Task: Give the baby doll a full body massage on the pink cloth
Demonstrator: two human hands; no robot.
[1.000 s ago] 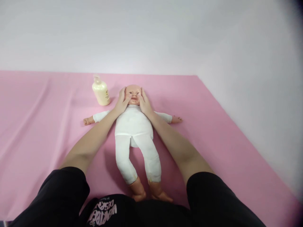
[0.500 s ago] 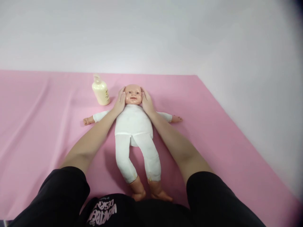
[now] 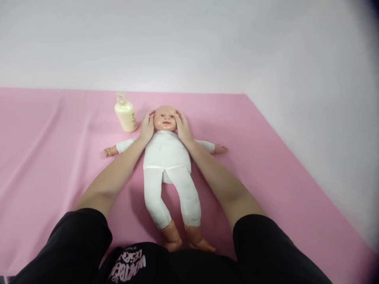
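Note:
A baby doll (image 3: 167, 152) in a white body suit lies on its back, head away from me and feet toward me. My left hand (image 3: 147, 125) rests along the left side of its head, fingers stretched up, their tips partly hidden behind the head. Against the right side lies my right hand (image 3: 183, 127), fingers extended and slightly apart beside the doll's eye and temple. Neither hand closes round the head; it sits between them. The doll's arms spread out to both sides beneath my forearms.
A pump bottle (image 3: 126, 116) of pale yellow liquid stands to the left of the doll's head. Pink cloth (image 3: 260, 169) covers the table, with folds on the left. Its far edge meets a pale background, and its right edge slants toward me.
The doll's head has tilted slightly to the left. My left hand has shifted a little left with it, and the fingers of my right hand have spread slightly.

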